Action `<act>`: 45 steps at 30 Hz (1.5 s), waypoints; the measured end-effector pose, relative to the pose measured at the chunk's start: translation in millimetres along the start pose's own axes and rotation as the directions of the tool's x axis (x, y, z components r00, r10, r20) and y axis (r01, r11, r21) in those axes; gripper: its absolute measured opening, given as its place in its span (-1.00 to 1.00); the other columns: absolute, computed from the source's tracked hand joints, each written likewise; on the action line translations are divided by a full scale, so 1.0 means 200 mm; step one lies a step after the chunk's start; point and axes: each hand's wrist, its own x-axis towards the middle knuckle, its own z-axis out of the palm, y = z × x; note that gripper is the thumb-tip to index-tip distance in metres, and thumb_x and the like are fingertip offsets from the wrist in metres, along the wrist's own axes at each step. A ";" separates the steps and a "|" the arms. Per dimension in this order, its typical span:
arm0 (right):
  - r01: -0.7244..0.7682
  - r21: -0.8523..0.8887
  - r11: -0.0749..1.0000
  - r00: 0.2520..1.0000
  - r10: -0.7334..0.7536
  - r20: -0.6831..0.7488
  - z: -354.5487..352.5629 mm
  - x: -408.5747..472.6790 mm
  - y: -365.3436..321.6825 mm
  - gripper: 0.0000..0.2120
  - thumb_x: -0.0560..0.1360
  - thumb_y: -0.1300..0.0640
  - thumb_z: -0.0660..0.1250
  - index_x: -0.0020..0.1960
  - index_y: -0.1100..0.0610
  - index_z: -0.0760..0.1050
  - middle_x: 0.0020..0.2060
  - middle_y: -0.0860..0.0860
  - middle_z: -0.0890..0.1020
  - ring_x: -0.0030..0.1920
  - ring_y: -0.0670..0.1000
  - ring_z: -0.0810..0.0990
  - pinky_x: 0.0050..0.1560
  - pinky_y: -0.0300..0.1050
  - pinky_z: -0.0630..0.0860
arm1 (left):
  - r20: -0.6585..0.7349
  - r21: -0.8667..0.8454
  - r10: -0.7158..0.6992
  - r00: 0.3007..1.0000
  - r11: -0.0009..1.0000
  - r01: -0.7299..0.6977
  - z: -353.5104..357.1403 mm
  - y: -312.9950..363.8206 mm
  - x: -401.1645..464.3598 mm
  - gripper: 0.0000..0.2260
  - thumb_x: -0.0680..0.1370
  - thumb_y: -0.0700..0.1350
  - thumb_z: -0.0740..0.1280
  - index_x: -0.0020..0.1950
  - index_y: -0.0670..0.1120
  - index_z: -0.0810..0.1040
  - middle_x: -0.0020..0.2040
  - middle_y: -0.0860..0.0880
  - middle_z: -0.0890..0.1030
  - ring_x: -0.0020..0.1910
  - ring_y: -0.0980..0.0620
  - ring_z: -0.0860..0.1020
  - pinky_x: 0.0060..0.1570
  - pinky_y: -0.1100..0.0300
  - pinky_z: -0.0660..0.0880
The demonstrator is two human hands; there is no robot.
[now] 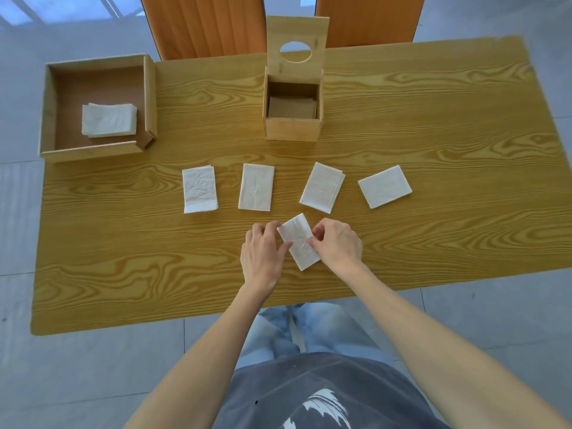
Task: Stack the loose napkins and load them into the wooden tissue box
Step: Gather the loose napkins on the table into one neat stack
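A folded white napkin (299,241) lies tilted on the wooden table near its front edge. My left hand (262,254) pinches its left edge and my right hand (338,245) pinches its right edge. Several more folded napkins lie in a row beyond it: one at the left (199,190), one beside it (256,187), one further right (322,187), one at the far right (384,186). The wooden tissue box (292,129) stands behind them, its lid (297,35) with a round hole raised upright. Inside it only a brown floor shows.
A shallow wooden tray (96,151) at the back left holds a stack of white napkins (109,119). Two orange chairs (204,24) stand behind the table (433,125). Grey tiled floor surrounds it.
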 end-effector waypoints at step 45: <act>-0.271 0.533 0.802 0.937 0.347 -0.047 -0.16 0.40 0.12 -0.76 0.45 -0.07 0.46 0.00 0.06 0.61 -0.18 -0.02 0.71 -0.15 0.08 0.71 -0.12 0.12 0.67 | -0.096 0.007 0.211 0.973 0.977 -0.211 0.05 0.32 0.38 -0.66 0.61 -0.04 0.31 0.38 -0.07 0.51 0.25 -0.05 0.57 0.23 -0.09 0.49 0.08 0.03 0.53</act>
